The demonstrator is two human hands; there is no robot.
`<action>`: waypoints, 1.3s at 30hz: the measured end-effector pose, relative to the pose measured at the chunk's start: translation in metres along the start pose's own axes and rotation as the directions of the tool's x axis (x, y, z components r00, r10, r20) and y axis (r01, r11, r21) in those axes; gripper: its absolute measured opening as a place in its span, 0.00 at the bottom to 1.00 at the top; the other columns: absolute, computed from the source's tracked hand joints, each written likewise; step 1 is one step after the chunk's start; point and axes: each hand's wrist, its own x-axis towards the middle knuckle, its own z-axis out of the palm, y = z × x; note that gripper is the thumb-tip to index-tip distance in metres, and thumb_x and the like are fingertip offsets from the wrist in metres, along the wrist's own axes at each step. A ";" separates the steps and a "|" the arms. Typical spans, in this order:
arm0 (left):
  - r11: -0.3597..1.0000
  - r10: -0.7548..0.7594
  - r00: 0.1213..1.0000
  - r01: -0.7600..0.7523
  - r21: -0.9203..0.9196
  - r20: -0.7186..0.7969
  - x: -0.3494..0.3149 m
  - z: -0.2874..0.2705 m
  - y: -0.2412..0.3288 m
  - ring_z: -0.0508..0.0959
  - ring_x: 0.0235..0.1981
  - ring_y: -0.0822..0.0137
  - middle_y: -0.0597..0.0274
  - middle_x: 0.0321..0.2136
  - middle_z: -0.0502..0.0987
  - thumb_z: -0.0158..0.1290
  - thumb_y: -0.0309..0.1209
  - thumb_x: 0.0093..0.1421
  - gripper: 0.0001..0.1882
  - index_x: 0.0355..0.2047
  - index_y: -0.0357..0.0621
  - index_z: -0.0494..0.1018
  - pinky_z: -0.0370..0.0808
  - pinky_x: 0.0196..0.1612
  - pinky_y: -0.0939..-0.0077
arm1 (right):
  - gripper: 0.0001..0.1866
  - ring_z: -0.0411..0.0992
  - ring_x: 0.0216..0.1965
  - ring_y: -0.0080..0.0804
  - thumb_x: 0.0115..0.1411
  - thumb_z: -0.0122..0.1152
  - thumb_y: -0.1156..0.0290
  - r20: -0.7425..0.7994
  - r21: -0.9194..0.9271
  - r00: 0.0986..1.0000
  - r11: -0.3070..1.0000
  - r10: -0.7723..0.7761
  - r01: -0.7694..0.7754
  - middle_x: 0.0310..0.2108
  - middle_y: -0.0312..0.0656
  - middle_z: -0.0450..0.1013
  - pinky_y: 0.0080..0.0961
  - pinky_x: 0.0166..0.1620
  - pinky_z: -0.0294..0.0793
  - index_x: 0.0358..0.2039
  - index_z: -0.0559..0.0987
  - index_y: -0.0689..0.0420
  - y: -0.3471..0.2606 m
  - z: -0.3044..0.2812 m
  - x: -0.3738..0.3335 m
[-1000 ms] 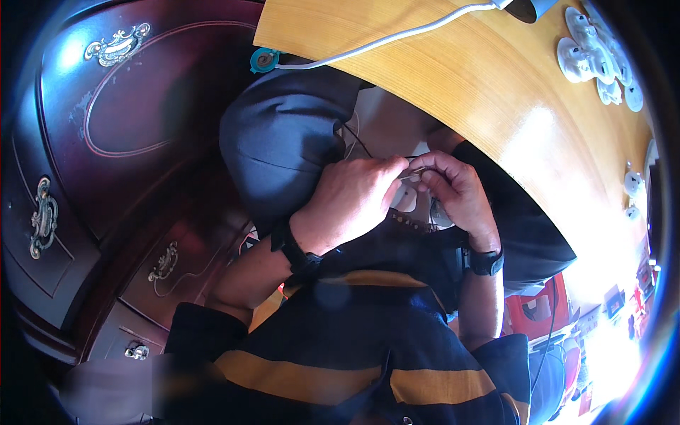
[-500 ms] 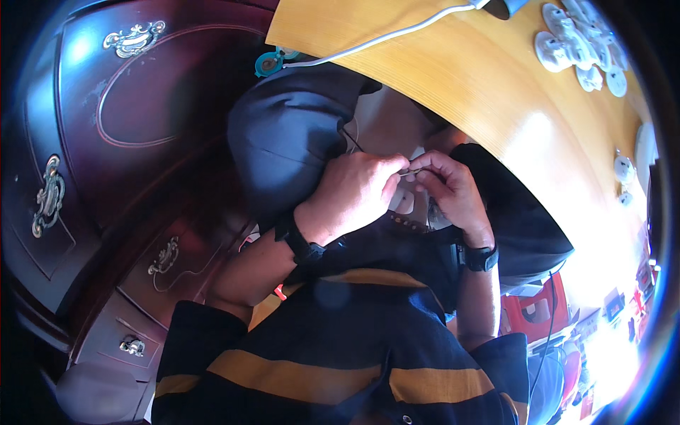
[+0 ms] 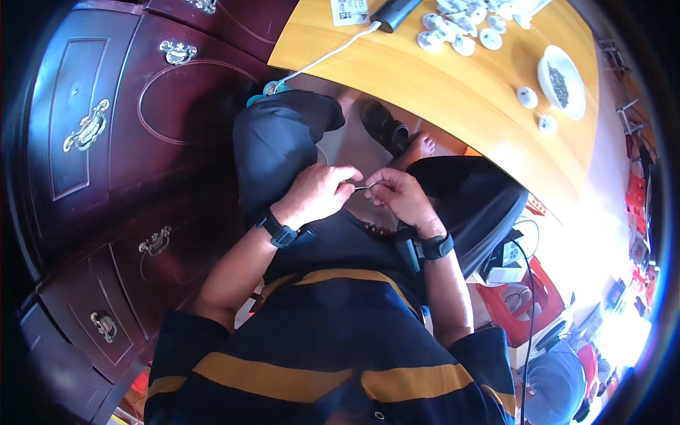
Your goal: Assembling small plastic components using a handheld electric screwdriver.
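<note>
My two hands meet above my lap, at about the middle of the view. My left hand (image 3: 314, 195) pinches a thin, short, dark piece with a pale glint (image 3: 362, 188) between thumb and finger; its index finger stretches out above. Fingertips of my right hand (image 3: 402, 201) close on the other end of this piece. It is too small for me to name its kind. Both wrists wear dark bands. Below the hands, a row of brownish beads (image 3: 375, 229) shows near my right wrist.
A wooden table (image 3: 397, 78) holds several white rounded pieces (image 3: 464, 46), a white bowl (image 3: 577, 106) of small dark bits, and a dark cylinder (image 3: 397, 14) with a white cable (image 3: 326, 59). Dark red drawers (image 3: 191, 106) stand left. A red stool (image 3: 535, 297) is at right.
The view has shifted, bringing the bowl and more of the table into sight. My left index finger has lifted away from the small piece; both hands still hold it.
</note>
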 end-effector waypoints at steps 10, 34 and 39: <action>0.992 0.043 0.991 -0.057 0.109 0.128 0.007 0.002 -0.001 0.82 0.29 0.51 0.49 0.22 0.79 0.50 0.27 0.60 0.14 0.46 0.42 0.77 0.77 0.37 0.61 | 0.08 0.78 0.38 0.52 0.56 0.57 0.77 -0.067 -0.540 0.950 0.812 -0.304 0.222 0.33 0.52 0.79 0.40 0.42 0.76 0.37 0.81 0.57 0.003 0.003 0.004; 1.000 0.004 0.998 -0.003 0.006 -0.058 0.019 0.024 -0.007 0.81 0.27 0.51 0.48 0.22 0.78 0.46 0.21 0.59 0.19 0.50 0.44 0.76 0.77 0.36 0.59 | 0.13 0.80 0.37 0.47 0.56 0.64 0.73 -0.317 -0.499 0.825 0.822 -0.468 0.275 0.32 0.50 0.80 0.36 0.40 0.78 0.43 0.78 0.56 0.000 -0.001 0.019; 0.997 0.049 0.995 -0.044 0.057 -0.086 0.019 0.026 -0.012 0.80 0.34 0.44 0.43 0.30 0.80 0.48 0.22 0.59 0.18 0.50 0.45 0.76 0.78 0.40 0.54 | 0.08 0.79 0.35 0.49 0.58 0.63 0.68 -0.241 -0.584 0.875 0.783 -0.419 0.215 0.30 0.51 0.79 0.38 0.40 0.78 0.36 0.82 0.57 0.003 -0.002 0.021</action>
